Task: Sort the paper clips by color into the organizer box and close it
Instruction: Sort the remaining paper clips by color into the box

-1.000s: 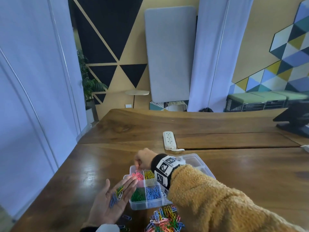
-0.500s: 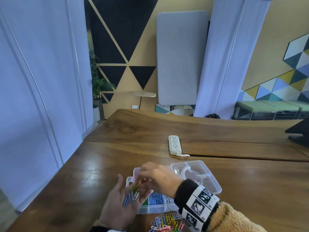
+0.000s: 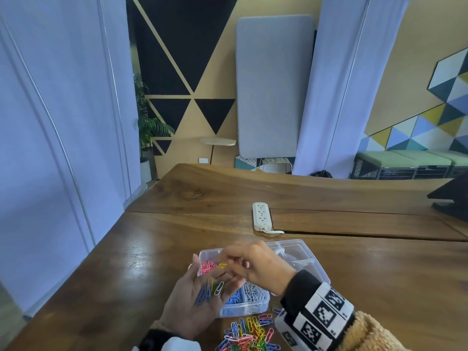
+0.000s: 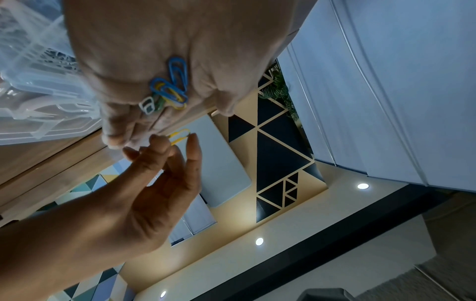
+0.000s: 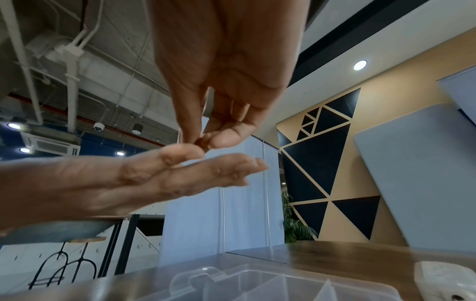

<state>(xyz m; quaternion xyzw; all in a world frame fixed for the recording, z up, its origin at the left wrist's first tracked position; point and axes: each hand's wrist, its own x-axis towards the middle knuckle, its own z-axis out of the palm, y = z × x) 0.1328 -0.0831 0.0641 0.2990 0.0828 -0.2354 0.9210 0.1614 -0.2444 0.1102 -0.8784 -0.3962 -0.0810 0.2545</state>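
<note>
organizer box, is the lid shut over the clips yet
No, the organizer box is open in the head view, its clear lid folded back on the table and the pink clips uncovered.

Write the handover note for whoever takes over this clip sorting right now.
Right hand: pinches a yellow clip over the organizer box.
Left hand: palm up beside the box, flat, carrying a few clips, mostly blue, plus yellow, green and white.
Box: lid open; pink, blue and white compartments already hold clips.
Left: drop the yellow clip, empty the palm, sort the mixed pile on the table in front of the box, close the lid.
</note>
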